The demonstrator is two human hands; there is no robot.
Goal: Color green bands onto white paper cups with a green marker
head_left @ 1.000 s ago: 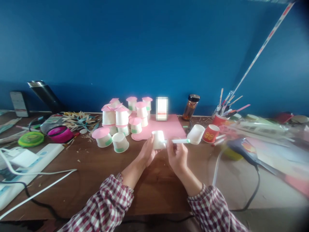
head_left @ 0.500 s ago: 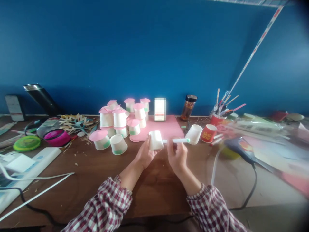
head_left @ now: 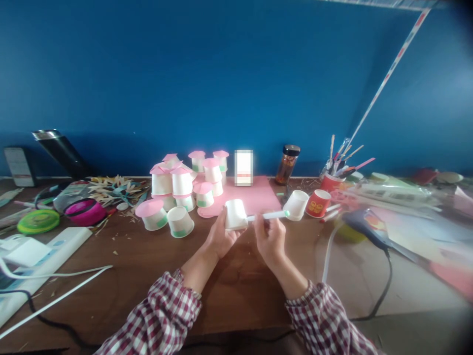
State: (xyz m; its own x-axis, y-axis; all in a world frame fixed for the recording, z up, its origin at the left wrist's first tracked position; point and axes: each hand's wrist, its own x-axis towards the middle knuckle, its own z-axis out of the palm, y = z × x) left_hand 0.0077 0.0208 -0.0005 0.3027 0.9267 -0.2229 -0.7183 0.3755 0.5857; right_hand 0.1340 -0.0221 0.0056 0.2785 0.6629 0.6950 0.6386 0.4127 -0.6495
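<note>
Cup (head_left: 233, 215) and left hand (head_left: 220, 237) now sit slightly further left, away from the right hand (head_left: 271, 235), than a second ago

Left hand: fingers curled round the cup, which it holds above the table (head_left: 236, 301), in front of the pink sheet (head_left: 258, 197).

Right hand: grasps a pen (head_left: 271, 215), white with a green end (the end points right). Pen lies nearly level, its other end at the cup's right side; whether they touch is unclear.

Left of the hands: a cluster of roofed cups (head_left: 182, 183), pink tops over white walls, several stacked; just beside them, an open cup (head_left: 177, 224) with a green patch.

Right of the hands: a white cup (head_left: 296, 207), then a red cup (head_left: 315, 204) with yellow marks.

Behind: a jar (head_left: 288, 166) with a dark lid, near the blue wall (head_left: 221, 74); an upright panel (head_left: 243, 165) (pixelated, content illegible).

Far left: a tilted flask (head_left: 61, 155), a pink case (head_left: 88, 214), a white power strip (head_left: 64, 251).

Far right: a corded tool (head_left: 364, 228), blurred.
</note>
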